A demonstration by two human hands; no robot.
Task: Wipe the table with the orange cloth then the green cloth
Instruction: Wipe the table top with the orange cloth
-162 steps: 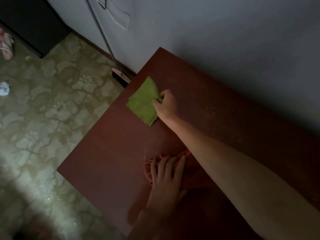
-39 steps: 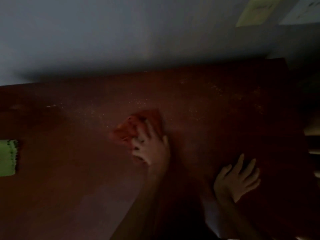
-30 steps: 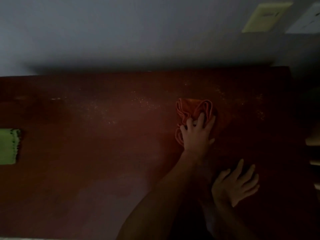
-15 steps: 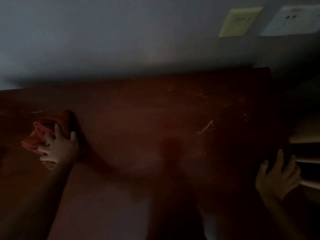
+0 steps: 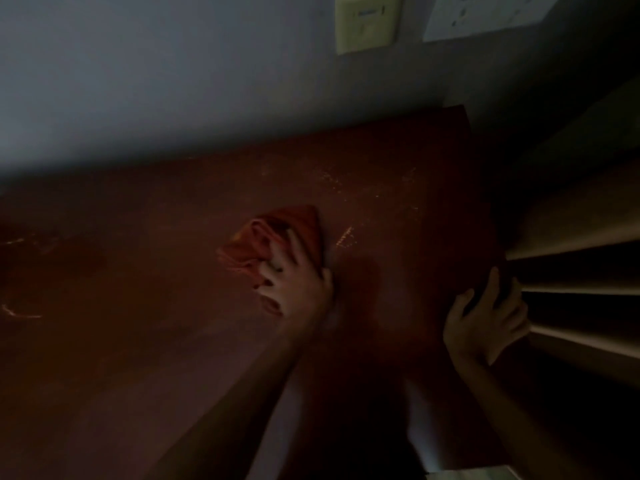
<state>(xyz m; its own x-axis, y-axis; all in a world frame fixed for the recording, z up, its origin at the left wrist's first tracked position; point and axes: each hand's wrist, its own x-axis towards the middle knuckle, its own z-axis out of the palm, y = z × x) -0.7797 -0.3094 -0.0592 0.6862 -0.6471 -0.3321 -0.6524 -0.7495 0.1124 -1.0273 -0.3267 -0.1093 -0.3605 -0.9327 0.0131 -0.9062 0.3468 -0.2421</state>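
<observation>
Orange cloth [image 5: 273,233] lies bunched on the table [image 5: 138,271], right of its middle and toward the wall side. I see my left hand [image 5: 301,289] pressing on it, fingers laid over the folds rather than curled round them, though blur softens them. My right hand [image 5: 485,323] rests spread flat at the table's right edge, holding nothing, beside pale shelves [image 5: 581,237].

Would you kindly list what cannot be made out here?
All in the head view:
The green cloth is out of frame.
The orange cloth is partly hidden under the left hand; both are motion-blurred.
The right hand has fingertips fading into shadow at the table edge.
The wall plates are cut off by the top edge.
The crumbs are too faint to count.
</observation>
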